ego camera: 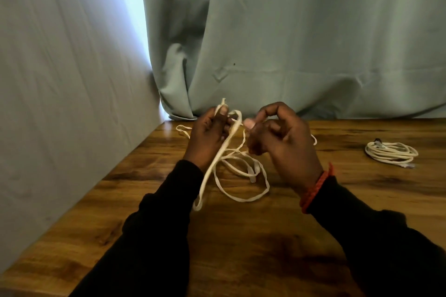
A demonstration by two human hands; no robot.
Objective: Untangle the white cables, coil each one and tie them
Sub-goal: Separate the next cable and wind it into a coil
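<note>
1. The fingers (223,110) of the left hand (208,137) are curled round a bunch of folded strands of the loose, flat white cable (241,171), gripping them so that a short loop sticks up above the fist.
2. The right hand (280,137) is raised just beside the left, its fingers bent inward and the thumb tip close to the same strands; whether it actually pinches the cable cannot be told, since the frame is blurred there.
3. From the left fist a doubled length of the cable hangs down and ends in a narrow loop near the left sleeve.
4. Beneath and between the hands, the rest of the loose cable lies in open, crossing loops on the brown, wood-grain bench (241,236), with one strand trailing toward the far left corner.
5. Both forearms wear black long sleeves (149,236), and a red braided wristband (316,188) circles the right wrist.
6. Well apart to the right, a second white cable (391,152) lies on the bench as a neat round coil.
7. Pale green-grey curtains (313,43) hang behind the bench and along its left side.
</note>
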